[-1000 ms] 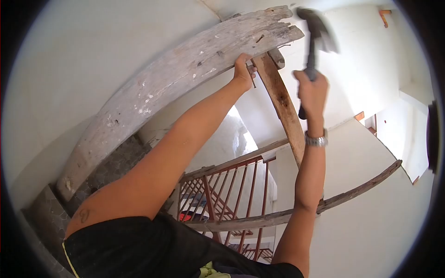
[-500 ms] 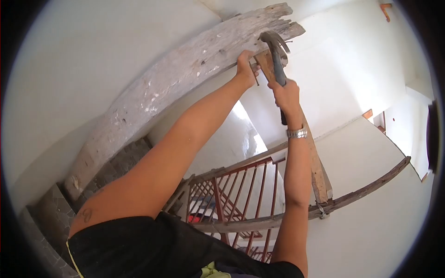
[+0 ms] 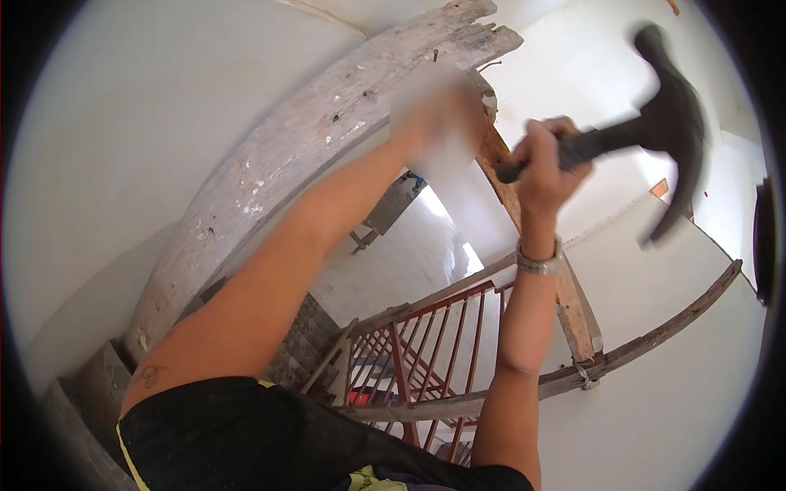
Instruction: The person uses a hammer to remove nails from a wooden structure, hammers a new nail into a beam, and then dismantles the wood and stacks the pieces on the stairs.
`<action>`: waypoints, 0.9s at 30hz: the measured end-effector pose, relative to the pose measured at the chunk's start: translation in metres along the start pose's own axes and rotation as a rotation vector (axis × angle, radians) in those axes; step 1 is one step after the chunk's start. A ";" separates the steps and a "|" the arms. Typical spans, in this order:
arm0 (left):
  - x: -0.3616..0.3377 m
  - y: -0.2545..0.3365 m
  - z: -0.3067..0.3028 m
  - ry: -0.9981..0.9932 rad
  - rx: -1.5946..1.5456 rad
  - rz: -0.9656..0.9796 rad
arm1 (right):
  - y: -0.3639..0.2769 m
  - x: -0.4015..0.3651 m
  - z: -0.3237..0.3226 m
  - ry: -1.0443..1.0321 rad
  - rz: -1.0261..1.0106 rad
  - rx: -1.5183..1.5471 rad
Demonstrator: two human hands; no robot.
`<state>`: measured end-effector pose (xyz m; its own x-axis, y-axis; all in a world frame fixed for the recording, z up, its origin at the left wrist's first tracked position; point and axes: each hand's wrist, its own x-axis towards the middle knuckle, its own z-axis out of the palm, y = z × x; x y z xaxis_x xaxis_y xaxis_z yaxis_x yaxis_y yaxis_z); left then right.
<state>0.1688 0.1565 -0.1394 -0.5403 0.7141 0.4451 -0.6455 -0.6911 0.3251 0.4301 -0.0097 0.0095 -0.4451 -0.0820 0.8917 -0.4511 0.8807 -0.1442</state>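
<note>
My right hand (image 3: 550, 168) is wrapped round the dark handle of a claw hammer (image 3: 675, 114), whose blurred head is raised at the upper right. My left hand (image 3: 438, 114) reaches up to the underside of a weathered, whitish beam (image 3: 311, 119); a blur covers its fingers, so what they hold is hidden. A wooden post (image 3: 577, 319) slants down from beside that hand to a rough pole. One nail (image 3: 435, 56) sticks out of the beam, and a bent nail (image 3: 490, 65) shows near its broken end.
The rough, curved pole (image 3: 655, 335) crosses below, tied to the post's foot. Beyond it is a red metal railing (image 3: 395, 352) with a wooden rail over it. Dark tiled steps (image 3: 98, 393) lie at the lower left. White walls stand around.
The hammer has swung away from the beam to the right, its head now pointing right. My right hand has shifted slightly right, and the whole view has moved a little.
</note>
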 end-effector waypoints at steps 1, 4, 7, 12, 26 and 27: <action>-0.002 0.000 0.000 0.023 0.046 -0.018 | 0.020 -0.003 0.006 -0.033 0.042 -0.075; -0.009 0.012 0.006 0.005 0.182 -0.080 | 0.062 0.004 0.023 -0.315 0.314 -0.464; -0.020 0.017 0.016 -0.089 0.309 -0.150 | 0.073 0.002 0.028 -0.395 0.381 -0.574; -0.003 0.013 0.016 0.091 0.479 -0.070 | 0.034 0.001 0.019 -0.205 0.442 -0.546; -0.052 0.021 0.048 -0.100 0.323 0.051 | 0.091 -0.009 0.067 -0.329 0.670 -0.585; -0.053 0.023 0.048 -0.085 0.327 0.062 | 0.102 -0.010 0.065 -0.325 0.595 -0.576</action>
<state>0.2083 0.0976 -0.1150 -0.5170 0.6672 0.5362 -0.3983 -0.7420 0.5393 0.3384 0.0505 -0.0424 -0.7189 0.4131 0.5591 0.3450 0.9102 -0.2289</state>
